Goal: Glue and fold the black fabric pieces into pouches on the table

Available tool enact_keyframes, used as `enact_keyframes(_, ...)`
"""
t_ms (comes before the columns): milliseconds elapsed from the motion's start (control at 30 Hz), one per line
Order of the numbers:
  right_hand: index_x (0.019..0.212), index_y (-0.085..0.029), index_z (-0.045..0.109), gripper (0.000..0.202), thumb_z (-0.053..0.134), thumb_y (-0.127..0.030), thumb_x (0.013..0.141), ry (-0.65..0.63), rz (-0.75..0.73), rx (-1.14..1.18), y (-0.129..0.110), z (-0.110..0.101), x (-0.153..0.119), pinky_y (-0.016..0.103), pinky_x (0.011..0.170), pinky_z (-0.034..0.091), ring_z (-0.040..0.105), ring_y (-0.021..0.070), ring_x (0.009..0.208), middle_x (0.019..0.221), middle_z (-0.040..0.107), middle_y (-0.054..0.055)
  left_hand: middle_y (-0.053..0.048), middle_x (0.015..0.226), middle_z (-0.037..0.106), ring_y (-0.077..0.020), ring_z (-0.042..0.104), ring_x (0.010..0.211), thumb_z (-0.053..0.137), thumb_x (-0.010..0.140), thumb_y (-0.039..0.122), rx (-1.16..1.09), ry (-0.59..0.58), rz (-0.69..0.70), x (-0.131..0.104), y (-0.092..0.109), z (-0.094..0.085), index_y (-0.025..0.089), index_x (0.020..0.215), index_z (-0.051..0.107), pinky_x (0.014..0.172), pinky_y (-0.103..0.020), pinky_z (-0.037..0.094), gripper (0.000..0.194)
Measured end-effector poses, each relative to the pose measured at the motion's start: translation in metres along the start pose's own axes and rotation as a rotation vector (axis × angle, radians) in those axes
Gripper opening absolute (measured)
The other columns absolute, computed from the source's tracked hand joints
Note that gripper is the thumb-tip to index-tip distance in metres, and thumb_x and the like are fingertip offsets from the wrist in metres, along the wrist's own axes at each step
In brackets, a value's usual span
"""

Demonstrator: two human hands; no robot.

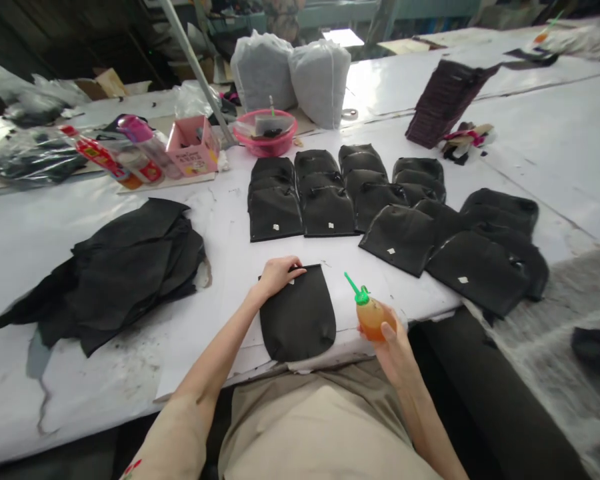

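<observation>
A black fabric piece [300, 317] with a rounded near end lies flat on the white table in front of me. At its straight far edge my left hand [279, 275] is closed, thumb and fingers pinching the rim beside a small pale tag. My right hand [390, 340] is wrapped around a squeeze bottle [373, 317] of amber liquid. The bottle's green spout tilts up and to the left, apart from the fabric, just right of it. Beyond my hands, stitched black pieces [276, 212] lie in overlapping rows, several with pale tags.
Loose black fabric [140, 260] is heaped at left. Behind it stand a red-capped bottle [95, 153], a pink box [194, 147] and a pink basin [265, 137]. Two stuffed whitish bags [320, 83] and a dark purple folded stack [447, 100] sit farther back. A pole [197, 70] rises near the box.
</observation>
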State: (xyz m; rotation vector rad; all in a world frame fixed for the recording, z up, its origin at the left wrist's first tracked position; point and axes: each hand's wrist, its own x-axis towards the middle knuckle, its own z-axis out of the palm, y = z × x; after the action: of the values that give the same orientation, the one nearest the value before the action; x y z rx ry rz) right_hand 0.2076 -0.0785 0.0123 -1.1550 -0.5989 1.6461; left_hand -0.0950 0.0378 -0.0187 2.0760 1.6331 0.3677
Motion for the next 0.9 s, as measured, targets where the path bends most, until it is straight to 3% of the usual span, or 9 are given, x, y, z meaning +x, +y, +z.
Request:
enact_keyframes(133, 0.116, -0.024, 0.06, 0.056, 0.086, -0.048, 0.072, 0.026, 0.031, -0.063, 0.0, 0.009, 0.008, 0.031, 0.064, 0.051, 0.064, 0.0183, 0.077, 0.107, 0.068, 0.006, -0.007, 0.099, 0.071, -0.0202, 0.065, 0.091, 0.057, 0.1, 0.036, 0.133, 0.061, 0.023, 0.001, 0.003, 0.002, 0.019, 0.095, 0.071, 0.082, -0.03, 0.049, 0.022)
enact_keyframes(267, 0.121, -0.024, 0.059, 0.061, 0.087, -0.046, 0.071, 0.108, 0.001, -0.159, -0.003, 0.012, 0.018, 0.026, 0.058, 0.048, 0.062, 0.0154, 0.074, 0.113, 0.068, 0.006, -0.01, 0.108, 0.067, -0.025, 0.061, 0.105, 0.063, 0.096, 0.028, 0.192, 0.141, 0.018, -0.012, 0.016, 0.002, 0.017, 0.104, 0.069, 0.092, -0.036, 0.049, 0.014)
enact_keyframes(367, 0.121, -0.022, 0.059, 0.064, 0.087, -0.049, 0.069, 0.154, -0.059, -0.255, -0.004, 0.01, 0.03, 0.024, 0.053, 0.044, 0.06, 0.0148, 0.072, 0.11, 0.069, 0.006, -0.01, 0.115, 0.066, -0.0252, 0.06, 0.109, 0.064, 0.096, 0.033, 0.142, 0.112, 0.038, -0.027, 0.029, 0.008, 0.018, 0.113, 0.067, 0.095, -0.038, 0.049, 0.023)
enact_keyframes(433, 0.12, -0.021, 0.059, 0.066, 0.087, -0.049, 0.067, 0.18, -0.114, -0.358, -0.005, 0.009, 0.04, 0.024, 0.054, 0.045, 0.062, 0.0171, 0.079, 0.11, 0.069, 0.006, -0.012, 0.123, 0.065, -0.0282, 0.058, 0.115, 0.07, 0.091, 0.045, 0.161, 0.079, 0.047, -0.034, 0.036, 0.014, 0.017, 0.12, 0.065, 0.097, -0.041, 0.048, 0.041)
enact_keyframes(533, 0.123, -0.021, 0.058, 0.072, 0.088, -0.049, 0.065, 0.174, -0.189, -0.527, -0.009, 0.012, 0.053, 0.029, 0.065, 0.054, 0.067, 0.0226, 0.091, 0.111, 0.069, 0.008, -0.017, 0.136, 0.058, -0.0354, 0.051, 0.128, 0.078, 0.076, 0.063, 0.227, 0.062, 0.047, -0.04, 0.042, 0.024, 0.015, 0.13, 0.06, 0.105, -0.047, 0.044, 0.074)
enact_keyframes(600, 0.125, -0.021, 0.056, 0.077, 0.09, -0.05, 0.062, 0.169, -0.238, -0.623, -0.012, 0.016, 0.061, 0.037, 0.079, 0.058, 0.068, 0.0256, 0.097, 0.112, 0.069, 0.009, -0.019, 0.142, 0.055, -0.037, 0.047, 0.134, 0.078, 0.072, 0.068, 0.245, 0.052, 0.052, -0.04, 0.042, 0.029, 0.015, 0.135, 0.056, 0.111, -0.049, 0.039, 0.085)
enact_keyframes(900, 0.125, -0.02, 0.057, 0.082, 0.086, -0.063, 0.062, 0.169, -0.467, -0.944, -0.024, 0.028, 0.087, 0.049, 0.1, 0.05, 0.065, 0.0299, 0.107, 0.116, 0.065, 0.01, -0.019, 0.149, 0.049, -0.0358, 0.041, 0.143, 0.079, 0.073, 0.065, 0.196, 0.022, 0.051, -0.037, 0.035, 0.031, 0.015, 0.142, 0.053, 0.123, -0.047, 0.027, 0.089)
